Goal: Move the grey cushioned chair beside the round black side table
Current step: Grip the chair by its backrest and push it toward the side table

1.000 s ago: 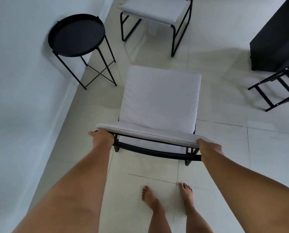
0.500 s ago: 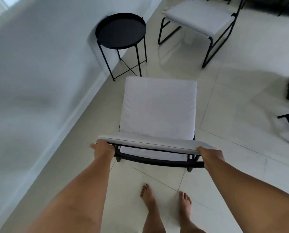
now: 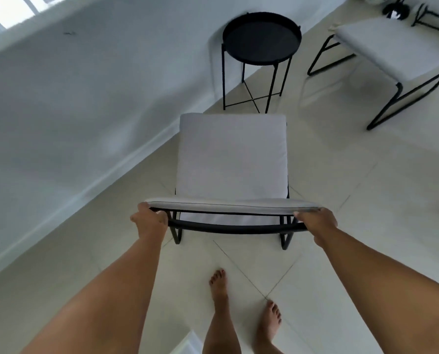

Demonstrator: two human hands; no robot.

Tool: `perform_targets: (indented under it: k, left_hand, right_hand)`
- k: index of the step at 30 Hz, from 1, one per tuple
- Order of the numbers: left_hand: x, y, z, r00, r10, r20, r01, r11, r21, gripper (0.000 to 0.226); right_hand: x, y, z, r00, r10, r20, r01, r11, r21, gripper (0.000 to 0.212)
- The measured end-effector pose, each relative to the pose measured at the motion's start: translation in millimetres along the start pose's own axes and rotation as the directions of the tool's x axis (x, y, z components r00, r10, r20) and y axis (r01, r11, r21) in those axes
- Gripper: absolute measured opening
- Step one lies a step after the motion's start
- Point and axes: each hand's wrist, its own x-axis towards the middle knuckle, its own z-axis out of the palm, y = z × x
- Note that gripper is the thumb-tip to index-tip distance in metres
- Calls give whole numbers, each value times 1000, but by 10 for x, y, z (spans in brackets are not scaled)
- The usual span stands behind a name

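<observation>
Left hand (image 3: 149, 222): gripping the chair (image 3: 232, 159) back.
Right hand (image 3: 315, 223): gripping it too.
Side table (image 3: 262, 38): just beyond the chair seat.

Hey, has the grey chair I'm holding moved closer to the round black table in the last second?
Yes. The grey chair has swung toward the round black table: its front edge now points at the table's legs; before, the table stood off to its left.
</observation>
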Motion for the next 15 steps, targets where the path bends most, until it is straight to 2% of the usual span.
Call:
perform_targets:
  k: [3,4,6,7,8,9,10,11,12,13,14,15]
  left_hand:
    - [4,-54,-39,998,1,-60,-6,997,-73,51]
    - [-21,-75,-34,997,39,-70,-45,996,-79,56]
    - [-125,-57,32,989,150,5,-150,988,-47,75]
    - [-184,-45,86,981,178,79,-179,984,-6,85]
    - [-242,-52,140,974,178,139,-186,981,47,94]
    - [-291,-68,196,967,185,177,-212,967,145,98]
    - [-327,-89,250,949,241,201,-293,911,291,95]
    - [-370,-102,297,911,336,239,-410,801,437,86]
    - [-390,-112,337,850,439,292,-525,657,540,76]
    - [-395,-106,371,775,522,355,-622,532,575,67]
    - [-396,-85,397,707,572,415,-692,441,572,59]
    - [-402,-51,400,666,584,464,-731,388,561,52]
  right_hand:
    - [28,-105,166,1000,-30,2,30,999,-42,50]
    - [29,-162,225,1000,-16,2,16,999,-43,51]
    - [1,-268,335,997,73,-4,-73,995,-68,57]
    - [-71,-316,399,991,128,-33,-131,984,-119,61]
    - [-194,-362,485,988,132,-73,-146,960,-240,61]
    - [-334,-395,578,994,36,-100,-76,895,-439,56]
    - [-461,-400,680,983,-169,-78,78,755,-651,51]
    - [-572,-394,765,914,-403,38,271,539,-797,48]
    - [-677,-385,845,785,-580,217,456,303,-837,48]
    - [-764,-379,901,652,-645,397,598,116,-793,48]
    - [-818,-372,945,562,-634,532,696,14,-718,49]
    - [-839,-370,972,535,-585,609,746,-10,-666,51]
